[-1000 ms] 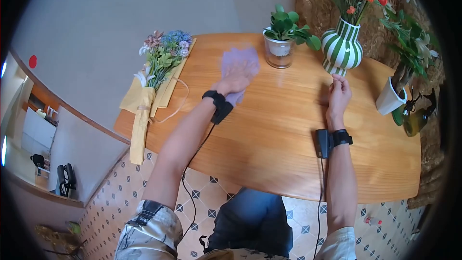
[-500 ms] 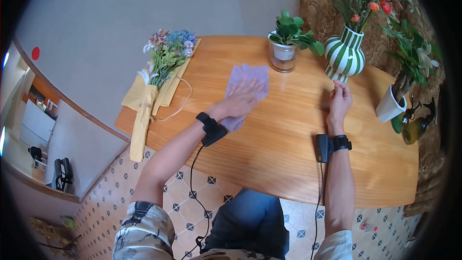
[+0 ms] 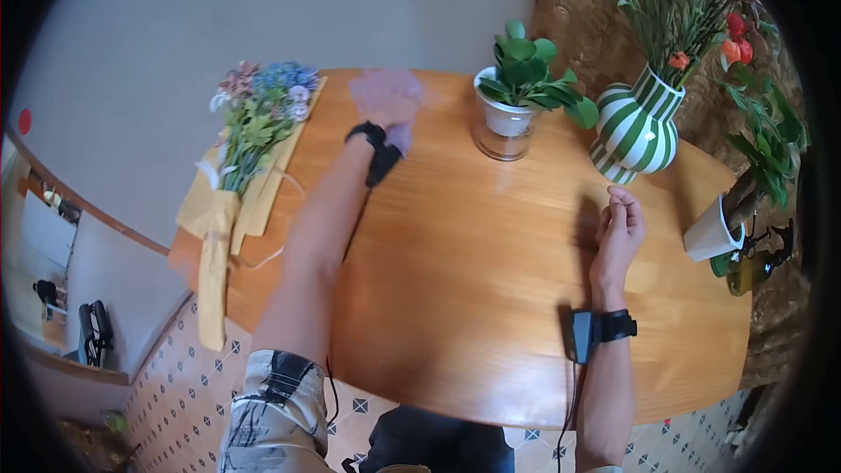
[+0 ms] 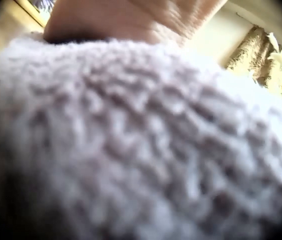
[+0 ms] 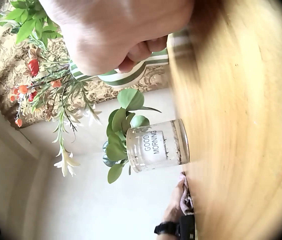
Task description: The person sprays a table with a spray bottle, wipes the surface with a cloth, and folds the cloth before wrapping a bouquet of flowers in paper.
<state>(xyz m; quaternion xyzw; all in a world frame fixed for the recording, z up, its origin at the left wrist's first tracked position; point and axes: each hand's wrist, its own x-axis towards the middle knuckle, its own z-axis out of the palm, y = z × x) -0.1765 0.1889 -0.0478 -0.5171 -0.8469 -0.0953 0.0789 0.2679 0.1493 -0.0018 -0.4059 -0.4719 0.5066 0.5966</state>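
A light purple cloth (image 3: pixel 401 137) lies under my left hand (image 3: pixel 391 109), near the table's far left edge in the head view. That hand is blurred, its palm down over the cloth with fingers extended. Up close in the left wrist view, the textured cloth (image 4: pixel 131 150) fills most of the picture below the palm. My right hand (image 3: pixel 622 232) rests on the wooden table (image 3: pixel 473 298) at the right, fingers loosely curled around nothing. Just beyond its fingertips stands a green-and-white striped vase (image 3: pixel 638 131) holding red and orange flowers.
Left of the cloth lies a bouquet (image 3: pixel 263 127) in yellow paper with a loose ribbon. At the back edge a leafy plant sits in a glass pot (image 3: pixel 504 136). A white pot (image 3: pixel 714 232) with a plant and a dark green bottle (image 3: pixel 762 267) stand at the right edge.
My left hand slid the cloth toward me, then away to the far left of the table. The right hand stays by the vase, and the head view has shifted.
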